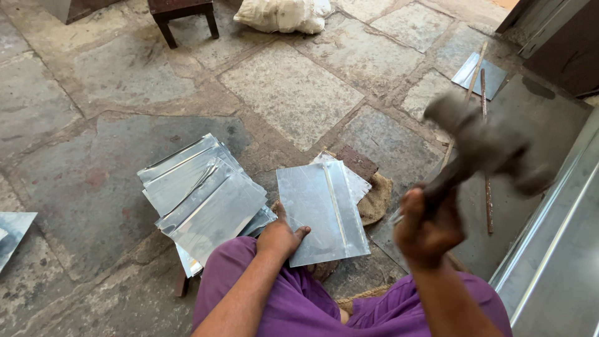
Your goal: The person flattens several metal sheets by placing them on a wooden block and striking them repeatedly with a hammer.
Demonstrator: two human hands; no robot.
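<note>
My left hand [281,236] presses down on the near left corner of a shiny metal sheet [324,209] that has a raised seam running down it. The sheet lies on a small block with burlap [374,200] under it. My right hand [424,228] is raised to the right of the sheet and grips the handle of a hammer [483,146], whose dark head is blurred by motion above the floor.
A stack of similar metal sheets [203,196] lies left of my knee. Another sheet [479,76] and thin rods [485,143] lie at the far right. A dark stool [184,15] and a white sack [284,14] stand at the back. A metal ledge [555,262] runs along the right.
</note>
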